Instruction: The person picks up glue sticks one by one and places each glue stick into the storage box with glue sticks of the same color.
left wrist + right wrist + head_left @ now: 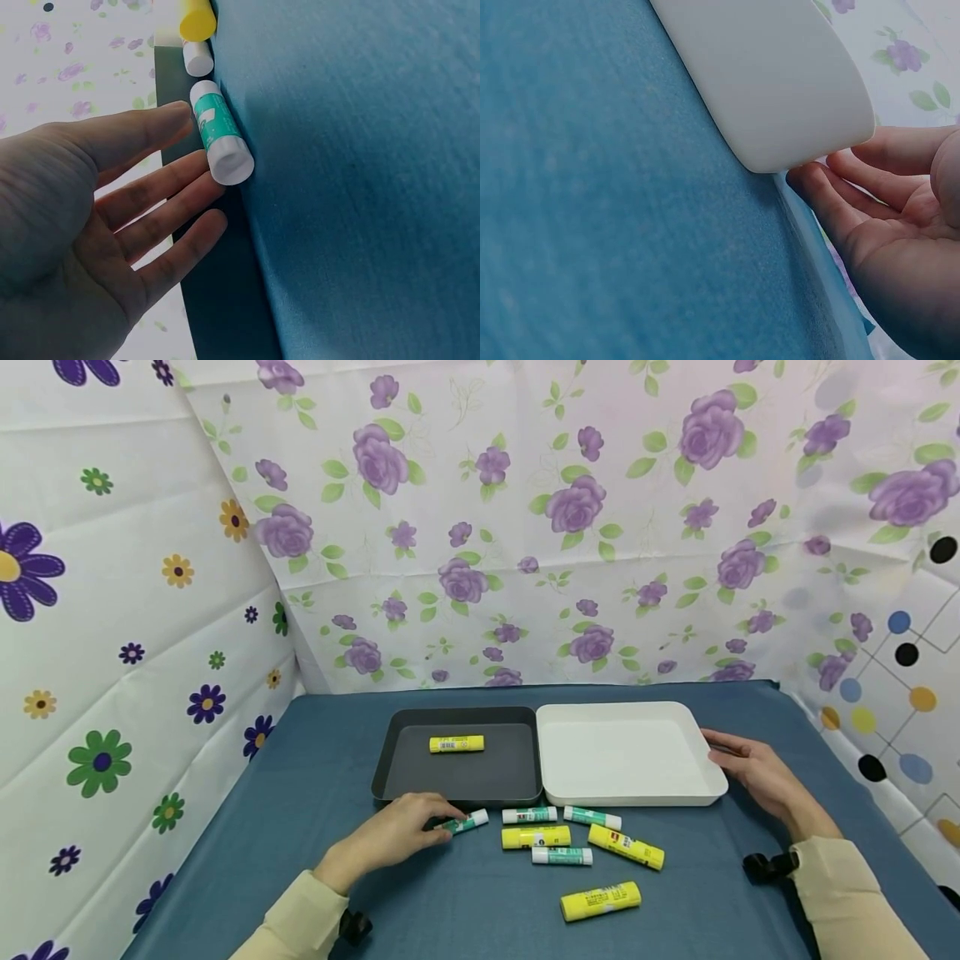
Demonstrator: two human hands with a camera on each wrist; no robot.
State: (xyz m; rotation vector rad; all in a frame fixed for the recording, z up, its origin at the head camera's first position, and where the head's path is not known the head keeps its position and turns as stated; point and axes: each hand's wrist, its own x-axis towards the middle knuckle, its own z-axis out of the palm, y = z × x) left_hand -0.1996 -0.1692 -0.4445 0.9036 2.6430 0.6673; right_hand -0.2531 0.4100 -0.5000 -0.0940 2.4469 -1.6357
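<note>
My left hand (397, 831) reaches over a green-and-white glue stick (217, 131) in front of the dark grey tray (384, 768). In the left wrist view the thumb and fingers lie on either side of that stick, fairly straight, with fingertips right at its cap. My right hand (765, 777) is at the right end of the white tray (630, 752), its fingertips at the tray's edge and its fingers loosely extended. In the right wrist view the tray's outer wall (780, 90) meets those fingertips (806, 176).
A yellow glue stick (457, 743) lies in the dark tray. Several more, yellow (600, 902) and green-and-white (562, 856), are scattered on the blue cloth (465, 918) before the trays. Flowered sheets (465, 510) hang behind and beside the table.
</note>
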